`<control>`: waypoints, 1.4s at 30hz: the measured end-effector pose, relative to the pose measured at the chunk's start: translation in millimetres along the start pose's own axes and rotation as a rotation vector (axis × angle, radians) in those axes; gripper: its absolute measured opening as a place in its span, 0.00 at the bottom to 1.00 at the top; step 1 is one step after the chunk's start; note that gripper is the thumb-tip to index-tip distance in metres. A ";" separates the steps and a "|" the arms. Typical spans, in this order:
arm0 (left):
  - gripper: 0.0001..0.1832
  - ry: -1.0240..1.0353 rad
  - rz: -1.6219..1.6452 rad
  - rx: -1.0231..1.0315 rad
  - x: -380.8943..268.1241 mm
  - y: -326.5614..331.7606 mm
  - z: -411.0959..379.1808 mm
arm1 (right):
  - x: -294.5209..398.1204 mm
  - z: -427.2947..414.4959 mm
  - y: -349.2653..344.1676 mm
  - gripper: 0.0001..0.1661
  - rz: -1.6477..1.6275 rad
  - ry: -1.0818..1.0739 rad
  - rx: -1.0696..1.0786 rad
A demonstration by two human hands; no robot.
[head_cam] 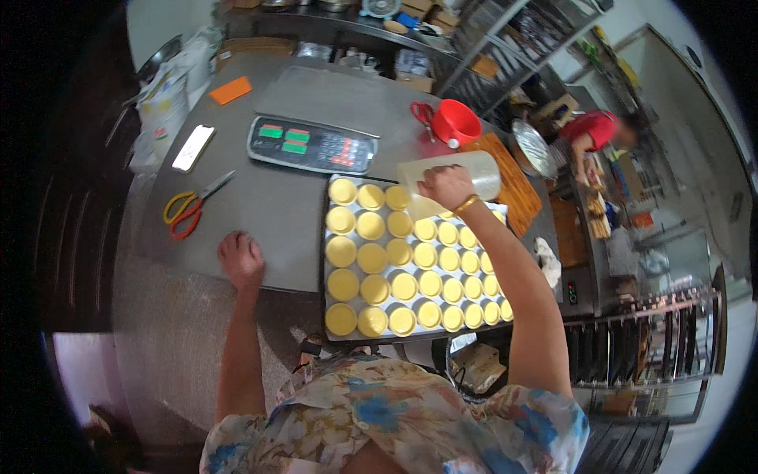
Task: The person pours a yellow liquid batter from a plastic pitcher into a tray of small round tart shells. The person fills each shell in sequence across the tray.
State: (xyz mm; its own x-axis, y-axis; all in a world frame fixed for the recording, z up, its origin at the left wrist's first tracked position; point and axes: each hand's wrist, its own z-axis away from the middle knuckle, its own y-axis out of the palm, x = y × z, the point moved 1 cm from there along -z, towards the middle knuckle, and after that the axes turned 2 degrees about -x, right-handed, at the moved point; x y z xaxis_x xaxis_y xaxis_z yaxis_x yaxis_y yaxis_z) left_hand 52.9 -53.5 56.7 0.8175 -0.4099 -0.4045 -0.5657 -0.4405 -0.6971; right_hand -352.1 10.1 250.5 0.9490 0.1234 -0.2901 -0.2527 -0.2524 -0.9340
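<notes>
My right hand [447, 186] grips a translucent plastic pitcher [482, 172], which is tipped on its side with its mouth towards the left. Pale yellow liquid shows inside near the mouth, low over the back rows of round cups. Whether any is flowing out is too blurred to tell. Beneath it lies a dark baking tray [327, 296] lined with white paper. Rows of round cups [374, 288] hold smooth yellow batter; my right forearm hides some at the right. My left hand [241, 259] rests on the grey table's front edge, fingers curled, holding nothing.
Scissors [198, 204] and a lit phone [193, 148] lie left on the table [284, 237]. Behind the tray sits a digital scale [312, 145]. A red plastic container [456, 121] and wooden board [515, 183] are back right. A person in red [592, 133] works at another counter.
</notes>
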 end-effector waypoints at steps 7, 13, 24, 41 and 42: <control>0.08 -0.008 -0.021 -0.029 -2.5 -0.8 -3.3 | 0.7 -2.7 -6.3 0.14 0.010 -0.058 -0.054; 0.08 -0.007 -0.016 -0.034 -0.3 1.3 -3.1 | -0.5 -4.8 -4.7 0.13 0.008 -0.081 -0.079; 0.08 -0.030 -0.025 -0.019 -2.0 4.0 -2.6 | -3.7 4.9 6.9 0.14 -0.040 0.043 -0.184; 0.08 -0.053 0.006 0.028 -2.0 -1.0 -3.9 | -23.5 12.5 3.6 0.18 -0.071 0.252 -0.208; 0.08 -0.038 -0.008 0.006 -0.6 -0.2 -2.8 | -22.3 10.6 1.5 0.18 -0.078 0.235 -0.219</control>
State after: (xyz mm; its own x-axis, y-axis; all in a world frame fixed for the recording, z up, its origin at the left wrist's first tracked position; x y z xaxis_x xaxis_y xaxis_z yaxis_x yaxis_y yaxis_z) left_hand 52.3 -55.4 58.7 0.8254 -0.3761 -0.4210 -0.5589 -0.4388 -0.7037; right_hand -375.6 17.2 253.4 0.9879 -0.0677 -0.1395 -0.1550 -0.4546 -0.8771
